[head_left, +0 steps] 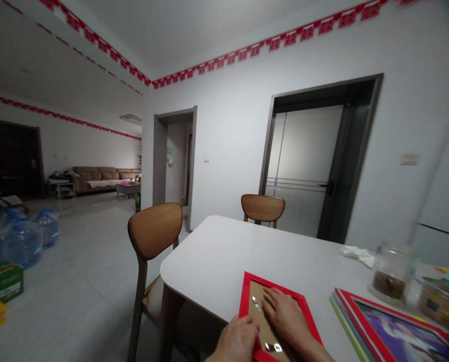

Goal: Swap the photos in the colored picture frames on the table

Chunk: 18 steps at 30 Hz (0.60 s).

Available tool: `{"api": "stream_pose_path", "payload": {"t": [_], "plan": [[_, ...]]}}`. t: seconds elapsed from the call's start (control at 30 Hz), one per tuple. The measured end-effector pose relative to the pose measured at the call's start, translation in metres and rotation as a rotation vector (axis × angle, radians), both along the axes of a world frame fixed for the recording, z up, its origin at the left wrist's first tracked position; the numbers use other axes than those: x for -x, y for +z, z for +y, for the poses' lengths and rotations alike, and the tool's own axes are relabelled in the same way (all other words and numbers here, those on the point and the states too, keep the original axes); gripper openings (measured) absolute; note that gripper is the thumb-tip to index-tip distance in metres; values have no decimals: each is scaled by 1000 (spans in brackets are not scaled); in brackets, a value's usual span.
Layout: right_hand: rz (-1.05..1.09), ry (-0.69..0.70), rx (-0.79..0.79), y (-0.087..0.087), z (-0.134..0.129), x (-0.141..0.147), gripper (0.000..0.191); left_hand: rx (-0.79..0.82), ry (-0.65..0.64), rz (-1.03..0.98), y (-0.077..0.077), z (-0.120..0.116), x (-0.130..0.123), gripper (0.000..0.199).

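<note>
A red picture frame (pixel 246 291) lies face down at the near edge of the white table (pixel 224 246), its brown backing board (pixel 257 322) facing up. Two small metal hangers show on the board. My left hand (pixel 238 338) is curled over the frame's left side, gripping it near the lower corner. Resting flat on the backing is my right hand (pixel 286 314), fingers stretched toward the far side. The frame's bottom edge is cut off by the view.
Right of the frame lies a stack of coloured picture frames (pixel 360 306). Beyond it stand a glass jar (pixel 392 276), a lidded container (pixel 443 301) and crumpled tissue (pixel 356 254). Wooden chairs (pixel 156 231) stand at the table's left and far sides. Water bottles (pixel 24 241) are on the floor.
</note>
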State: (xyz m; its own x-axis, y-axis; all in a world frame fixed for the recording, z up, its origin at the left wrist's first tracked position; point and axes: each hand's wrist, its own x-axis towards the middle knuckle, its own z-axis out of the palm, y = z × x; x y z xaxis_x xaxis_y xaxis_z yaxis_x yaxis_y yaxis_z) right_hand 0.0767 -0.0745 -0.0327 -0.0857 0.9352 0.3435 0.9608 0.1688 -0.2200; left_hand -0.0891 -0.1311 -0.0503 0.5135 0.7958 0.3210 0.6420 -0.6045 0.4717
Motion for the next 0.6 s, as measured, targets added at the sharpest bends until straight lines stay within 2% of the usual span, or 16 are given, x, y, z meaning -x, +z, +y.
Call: {"api": "stream_pose_path", "payload": {"t": [0.1,0.2,0.33,0.43,0.6], "plan": [[42,47,19,0,-22,-9,37,35,-9,5,2,-2,1,53],[60,97,70,-2,-39,-19,35,59,3,-34,-3,-4,0,57],[111,114,91,0,-42,-23,36,95,24,-93,-9,-8,-2,66],[160,92,112,9,-39,-22,40,169,38,-98,0,-13,-4,75],[149,73,87,36,-41,-20,37,249,41,-179,18,-17,-8,81]]}}
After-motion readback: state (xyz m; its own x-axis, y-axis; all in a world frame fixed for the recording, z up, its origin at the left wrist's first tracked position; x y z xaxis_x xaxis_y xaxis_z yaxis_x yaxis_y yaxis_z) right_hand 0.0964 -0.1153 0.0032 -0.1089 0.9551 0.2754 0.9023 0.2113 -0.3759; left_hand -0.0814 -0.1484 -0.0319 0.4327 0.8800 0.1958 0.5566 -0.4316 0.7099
